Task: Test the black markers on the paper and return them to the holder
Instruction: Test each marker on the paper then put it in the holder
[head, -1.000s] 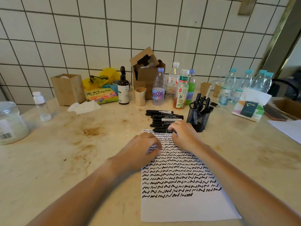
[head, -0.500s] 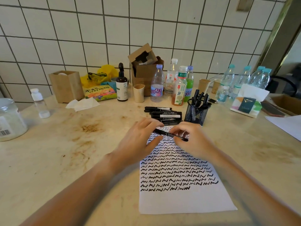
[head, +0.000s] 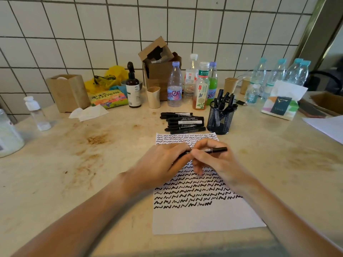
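Hands, left and right, grip one black marker above paper.

Both forearms are bare, with no sleeves, rings or watch visible.

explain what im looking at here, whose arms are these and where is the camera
There is no machine here: these are a person's two bare arms, filmed by a wide-angle camera worn on their head, looking forward and down. The left hand and right hand hold one black marker between them, above a sheet of paper covered in rows of black squiggles. Behind the paper lies a pile of markers; beside it stands a mesh holder with more markers upright in it. Bottles, cups and boxes line the tiled wall.
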